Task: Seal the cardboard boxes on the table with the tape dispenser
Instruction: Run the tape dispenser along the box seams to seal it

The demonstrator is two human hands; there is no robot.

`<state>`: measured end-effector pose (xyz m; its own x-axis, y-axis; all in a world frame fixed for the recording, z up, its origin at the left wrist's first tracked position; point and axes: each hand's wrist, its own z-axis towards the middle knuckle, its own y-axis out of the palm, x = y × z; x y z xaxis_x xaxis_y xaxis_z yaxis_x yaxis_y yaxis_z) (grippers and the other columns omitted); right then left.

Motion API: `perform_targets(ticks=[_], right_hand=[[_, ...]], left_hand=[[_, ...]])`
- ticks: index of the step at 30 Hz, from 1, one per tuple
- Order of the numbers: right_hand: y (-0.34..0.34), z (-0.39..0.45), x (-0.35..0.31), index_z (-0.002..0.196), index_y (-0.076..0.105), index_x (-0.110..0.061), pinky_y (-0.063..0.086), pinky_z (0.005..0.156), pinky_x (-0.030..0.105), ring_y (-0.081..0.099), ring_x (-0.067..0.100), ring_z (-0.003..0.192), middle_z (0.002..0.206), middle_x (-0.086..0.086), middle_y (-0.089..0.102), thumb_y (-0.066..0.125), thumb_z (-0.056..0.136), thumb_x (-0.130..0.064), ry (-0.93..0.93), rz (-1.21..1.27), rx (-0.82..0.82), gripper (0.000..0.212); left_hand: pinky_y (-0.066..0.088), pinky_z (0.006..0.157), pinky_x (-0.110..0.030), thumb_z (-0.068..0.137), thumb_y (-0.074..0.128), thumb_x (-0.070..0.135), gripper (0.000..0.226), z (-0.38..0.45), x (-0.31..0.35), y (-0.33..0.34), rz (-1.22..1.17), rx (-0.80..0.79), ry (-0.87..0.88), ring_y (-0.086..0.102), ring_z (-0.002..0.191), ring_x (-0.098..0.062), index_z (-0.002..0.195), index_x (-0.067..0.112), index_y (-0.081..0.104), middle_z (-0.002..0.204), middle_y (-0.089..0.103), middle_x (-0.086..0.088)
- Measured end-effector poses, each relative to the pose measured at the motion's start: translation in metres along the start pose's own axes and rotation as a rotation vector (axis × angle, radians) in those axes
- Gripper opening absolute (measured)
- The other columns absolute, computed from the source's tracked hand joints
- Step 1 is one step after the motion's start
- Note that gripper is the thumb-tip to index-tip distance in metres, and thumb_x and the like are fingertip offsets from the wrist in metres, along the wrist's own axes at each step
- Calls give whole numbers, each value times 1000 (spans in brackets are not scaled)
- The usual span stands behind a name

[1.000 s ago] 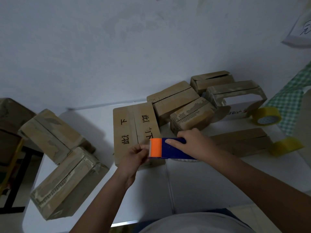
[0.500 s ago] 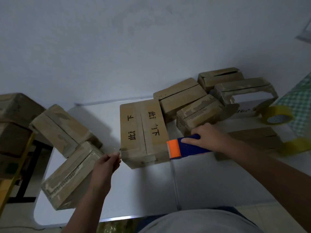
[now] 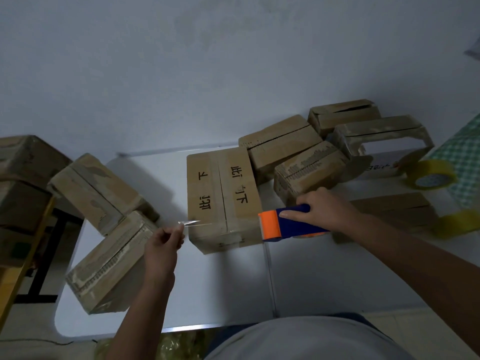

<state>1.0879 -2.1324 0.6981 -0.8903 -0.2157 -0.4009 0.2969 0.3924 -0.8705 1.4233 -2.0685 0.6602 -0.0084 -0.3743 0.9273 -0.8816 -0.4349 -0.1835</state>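
A cardboard box with black characters (image 3: pixel 220 193) lies flat in the middle of the white table (image 3: pixel 223 287). My right hand (image 3: pixel 324 209) grips the blue and orange tape dispenser (image 3: pixel 283 224) at the box's right near corner. A strip of clear tape (image 3: pixel 207 223) runs from the dispenser across the box's near end to the left. My left hand (image 3: pixel 162 245) pinches the free end of that tape just left of the box.
Several cardboard boxes (image 3: pixel 288 146) are piled at the back right, and two more boxes (image 3: pixel 109 258) lie at the left edge. Yellowish tape rolls (image 3: pixel 428 175) sit at the far right. A flattened box (image 3: pixel 392 206) lies behind my right wrist.
My left hand pulled the tape end from the dispenser out to the left past the box. The dispenser stays at the box's right near corner.
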Motion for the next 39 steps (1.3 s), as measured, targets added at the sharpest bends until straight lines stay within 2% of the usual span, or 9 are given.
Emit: perform_targets(ticks=[6,9,11,16,21,26,32,35,39], right_hand=[[8,-3,5,79,56,-29,49,69,25,61,6,71,79,-5,66,30,71,-82,-36,16,-34,60],[8,-2,4,80,59,-27,51,71,27,61,6,71,79,-5,66,27,68,-84,-44,16,-19,67],[4,0,5,81,61,-24,52,71,27,62,7,71,79,-4,66,27,67,-85,-51,39,-20,71],[-1,2,8,71,55,-29,42,64,21,60,6,67,71,-7,63,44,82,-70,-39,126,-21,43],[-1,-5,23,89,67,-19,48,70,23,62,6,74,82,-5,69,37,69,-79,-23,114,-27,69],[1,5,22,76,61,-23,47,65,23,61,6,67,74,-5,66,45,78,-75,-14,20,15,55],[-2,17,23,81,63,-23,53,71,29,61,7,68,75,-5,66,28,61,-90,-35,-27,3,78],[-3,24,21,83,63,-22,51,69,27,61,8,68,76,-4,66,31,65,-86,-34,-91,1,74],[-5,28,17,77,60,-23,46,62,23,58,6,64,70,-5,62,38,75,-82,-36,-157,6,63]], left_hand=[[46,87,-44,95,63,23,22,-10,-11,-4,27,8,-37,54,83,-27,78,10,59,80,59,-12],[46,85,-43,96,62,22,22,-9,-9,-3,20,14,-33,53,81,-26,78,10,59,79,58,-11],[44,79,-37,96,62,20,22,-5,-4,-2,-4,24,-26,51,75,-21,76,9,58,75,57,-9],[43,71,-31,96,63,17,22,-1,0,-3,-21,32,22,50,69,-18,78,6,57,72,56,-10],[45,74,-33,96,62,21,22,-1,-10,-16,23,7,30,52,73,-19,80,7,58,76,57,-11],[44,74,-33,96,61,22,23,1,-14,-17,8,-14,-15,50,74,-20,87,0,61,77,57,-11],[45,82,-39,98,59,21,23,-2,-17,-13,-13,13,-49,49,77,-23,80,6,58,77,54,-10],[46,85,-41,97,60,20,22,-1,-18,-10,-27,33,-66,50,79,-24,82,5,58,79,54,-11],[45,82,-40,96,61,20,22,0,-20,-7,-48,72,-80,50,79,-24,79,7,57,78,55,-10]])
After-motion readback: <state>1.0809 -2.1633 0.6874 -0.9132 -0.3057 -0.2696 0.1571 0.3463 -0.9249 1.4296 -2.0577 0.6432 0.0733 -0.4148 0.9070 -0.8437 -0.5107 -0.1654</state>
